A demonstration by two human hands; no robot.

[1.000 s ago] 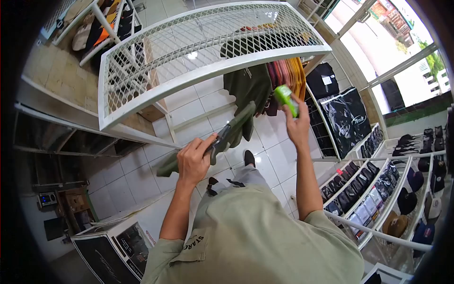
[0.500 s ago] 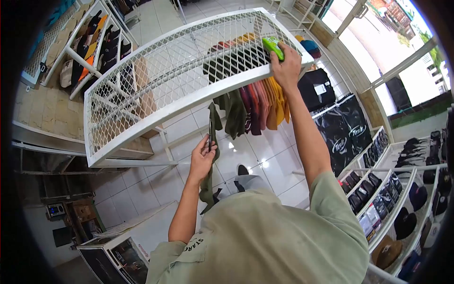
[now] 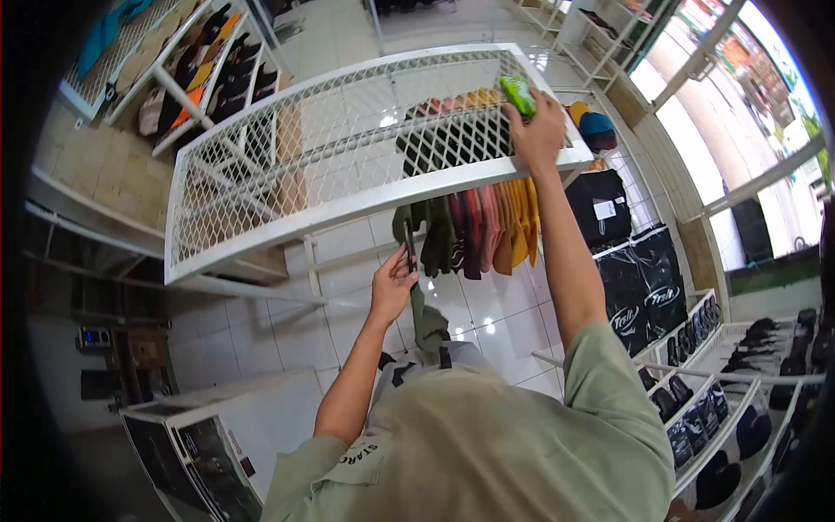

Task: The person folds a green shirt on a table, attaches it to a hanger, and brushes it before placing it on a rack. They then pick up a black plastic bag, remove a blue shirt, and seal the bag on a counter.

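My left hand point(image 3: 394, 285) is below the front edge of the white mesh rack point(image 3: 365, 193), its fingers pinched on an olive-green garment point(image 3: 428, 320). That cloth hangs down in a narrow strip towards my legs. At the rack's right end, my right hand point(image 3: 541, 135) is closed around a small bright green packet point(image 3: 518, 94), resting at the mesh top. Beneath the mesh, a row of hanging garments point(image 3: 491, 228) in olive, maroon, pink and mustard sits just right of my left hand. Their upper parts show only through the mesh.
Black printed bags point(image 3: 648, 287) and a black garment with a white tag point(image 3: 602, 207) hang at the right. Lower right, shelves hold caps point(image 3: 718, 478) and pouches. A white box point(image 3: 261, 426) stands lower left, and a slatted rack with folded cloths point(image 3: 204, 74) is upper left.
The view has shifted, so the rack appears lower. My left hand has lifted the olive garment slightly towards the hanging row, and its lower end has swung right. My right hand keeps the green packet.
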